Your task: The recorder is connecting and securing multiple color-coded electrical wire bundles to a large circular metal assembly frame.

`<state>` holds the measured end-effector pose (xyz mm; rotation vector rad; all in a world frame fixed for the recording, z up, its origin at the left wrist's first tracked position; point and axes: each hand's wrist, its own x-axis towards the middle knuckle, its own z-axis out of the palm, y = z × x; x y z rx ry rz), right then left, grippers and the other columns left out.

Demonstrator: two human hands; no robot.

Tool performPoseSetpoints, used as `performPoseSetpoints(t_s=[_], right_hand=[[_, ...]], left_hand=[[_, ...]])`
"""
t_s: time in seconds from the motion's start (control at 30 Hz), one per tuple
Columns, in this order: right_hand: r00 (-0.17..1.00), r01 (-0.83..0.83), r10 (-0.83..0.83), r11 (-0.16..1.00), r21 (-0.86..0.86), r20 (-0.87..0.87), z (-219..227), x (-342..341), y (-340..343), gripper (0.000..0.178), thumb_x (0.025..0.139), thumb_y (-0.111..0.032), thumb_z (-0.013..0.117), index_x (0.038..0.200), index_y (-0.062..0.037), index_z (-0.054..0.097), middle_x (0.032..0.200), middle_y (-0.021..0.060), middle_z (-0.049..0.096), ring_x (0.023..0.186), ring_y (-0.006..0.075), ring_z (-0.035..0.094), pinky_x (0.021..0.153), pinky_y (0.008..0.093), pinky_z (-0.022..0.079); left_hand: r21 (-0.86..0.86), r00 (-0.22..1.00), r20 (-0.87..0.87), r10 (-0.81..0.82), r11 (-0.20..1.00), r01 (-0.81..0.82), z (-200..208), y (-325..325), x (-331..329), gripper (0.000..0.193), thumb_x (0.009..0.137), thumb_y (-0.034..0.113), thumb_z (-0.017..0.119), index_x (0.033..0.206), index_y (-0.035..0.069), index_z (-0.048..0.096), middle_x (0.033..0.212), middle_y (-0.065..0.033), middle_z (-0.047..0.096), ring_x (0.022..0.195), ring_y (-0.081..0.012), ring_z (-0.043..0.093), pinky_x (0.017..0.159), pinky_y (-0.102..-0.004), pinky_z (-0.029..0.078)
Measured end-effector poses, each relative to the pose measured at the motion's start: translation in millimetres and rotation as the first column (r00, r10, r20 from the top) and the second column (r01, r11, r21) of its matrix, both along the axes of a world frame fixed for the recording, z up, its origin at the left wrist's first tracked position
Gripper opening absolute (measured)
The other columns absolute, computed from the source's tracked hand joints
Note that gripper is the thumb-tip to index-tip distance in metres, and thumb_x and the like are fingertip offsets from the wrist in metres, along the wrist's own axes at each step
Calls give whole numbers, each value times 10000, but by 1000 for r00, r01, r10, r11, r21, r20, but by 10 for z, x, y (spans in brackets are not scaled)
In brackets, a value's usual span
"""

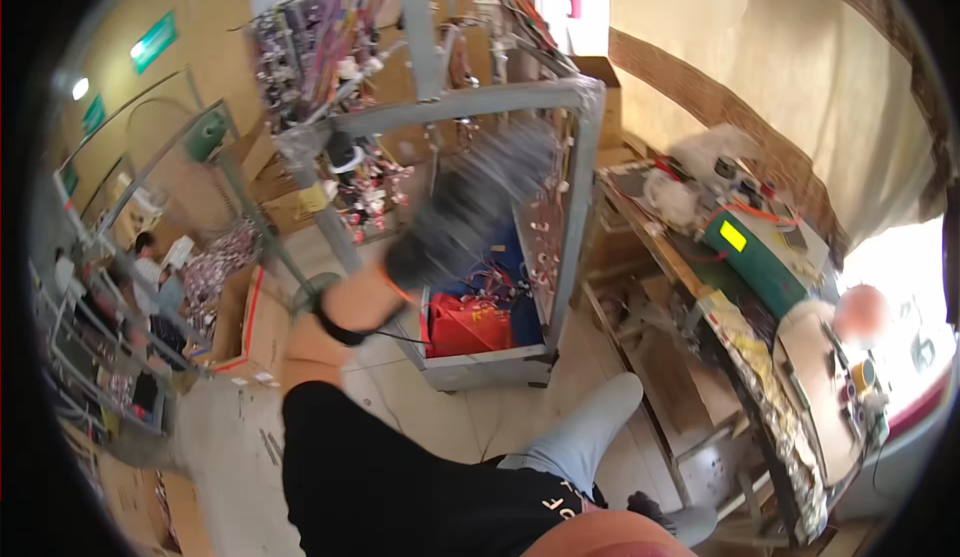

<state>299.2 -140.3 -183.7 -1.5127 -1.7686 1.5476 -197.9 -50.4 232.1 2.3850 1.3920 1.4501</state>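
The left grip (475, 202), in a dark glove smeared by motion blur, reaches up in front of a grey metal rack (450, 107); whether its fingers are spread or curled around anything I cannot tell. A black band (340, 325) circles that forearm below the glove. Nearest to it, just to its left, hangs a bundle of wiring (375, 197), a dense tangle dotted with small white and red pieces, its single strands too blurred to separate. Above, more wires (325, 42) hang in a thick cluster of purple, pink, orange and white, with pale connector-like ends. Beneath the glove, in the bottom of the rack, a bright red bag (470, 327) with yellowish markings lies against a blue lining (525, 319), loose dark and red leads (500, 282) heaped just behind it. The right grip (650, 507), also dark-gloved, shows only partly near the lower edge, its finger position unclear. To the right, a cluttered worktop (672, 265) carries a green device (755, 272) with a glowing yellow panel. To the left stands an open cardboard box (258, 332) on the pale floor (225, 437).
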Motion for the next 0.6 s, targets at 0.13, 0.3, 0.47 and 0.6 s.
performPoseSetpoints(t_s=[0.13, 0.3, 0.47, 0.6], right_hand=[[969, -244, 226, 940, 238, 102, 912, -405, 234, 368, 886, -220, 504, 1174, 9, 493, 1066, 192, 590, 984, 226, 584, 853, 320, 450], [956, -293, 252, 786, 544, 150, 1877, -586, 426, 346, 849, -152, 563, 1146, 19, 517, 1041, 190, 609, 953, 250, 604, 850, 333, 461], [973, -222, 205, 719, 658, 103, 1693, -479, 629, 324, 790, 44, 611, 1107, 28, 546, 1064, 164, 603, 970, 222, 577, 853, 300, 474], [909, 188, -237, 967, -169, -342, 960, -268, 834, 414, 890, -312, 517, 1168, -5, 513, 1083, 159, 590, 938, 223, 594, 826, 328, 468]], left_hand=[[309, 782, -56, 621, 755, -578, 1091, -784, -1838, 393, 907, 275, 486, 1223, 41, 488, 1051, -71, 596, 919, -158, 592, 776, -294, 481], [-144, 733, 88, 675, 737, -661, 1789, -676, -2920, 360, 917, 251, 466, 1223, 63, 493, 1049, -68, 595, 897, -158, 601, 748, -295, 494], [-312, 685, 259, 681, 730, -608, 1887, -333, -3065, 356, 932, 256, 430, 1243, 88, 475, 1065, -68, 594, 892, -179, 609, 735, -319, 501], [-208, 639, 169, 751, 660, -721, 2061, -8, -3111, 356, 934, 256, 429, 1238, 78, 474, 1064, -69, 595, 892, -187, 609, 734, -327, 500]])
